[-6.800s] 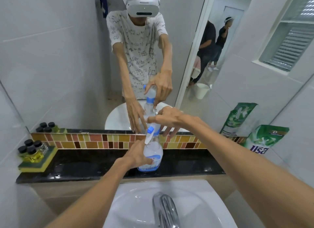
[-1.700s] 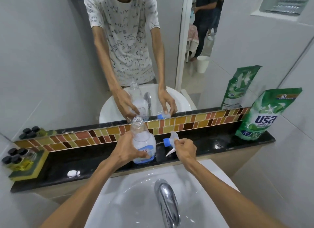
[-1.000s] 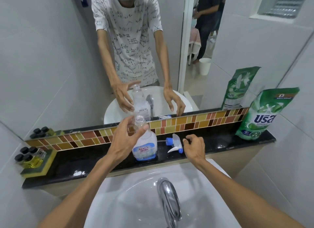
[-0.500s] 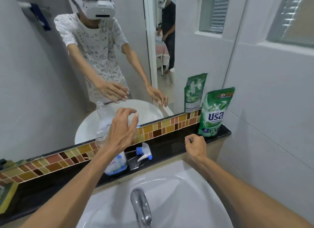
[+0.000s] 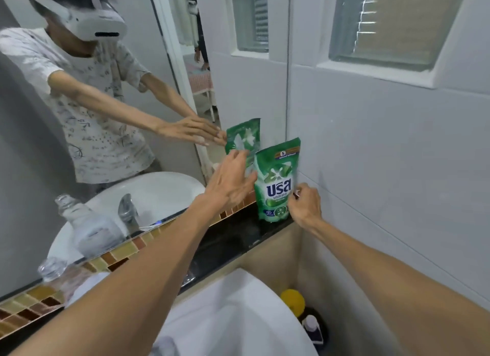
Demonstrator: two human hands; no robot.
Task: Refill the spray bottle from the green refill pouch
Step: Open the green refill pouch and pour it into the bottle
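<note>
Now pouch [image 5: 277, 182] between both hands' fingers [image 5: 240, 159].

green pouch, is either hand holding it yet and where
The right hand touches the green refill pouch at its lower right edge; a closed grip cannot be told. The left hand is open beside its left edge, holding nothing.

We found the green refill pouch [image 5: 277, 182] boxed into the shelf corner, its right edge near the side wall [image 5: 384, 148] and the mirror [image 5: 111, 117] close behind. The black shelf [image 5: 233, 239] lay bare between pouch and uncapped spray bottle [image 5: 57, 276], giving open approach from the left and front. The left hand [image 5: 229, 186] and right hand [image 5: 305, 205] flanked the pouch.
</note>
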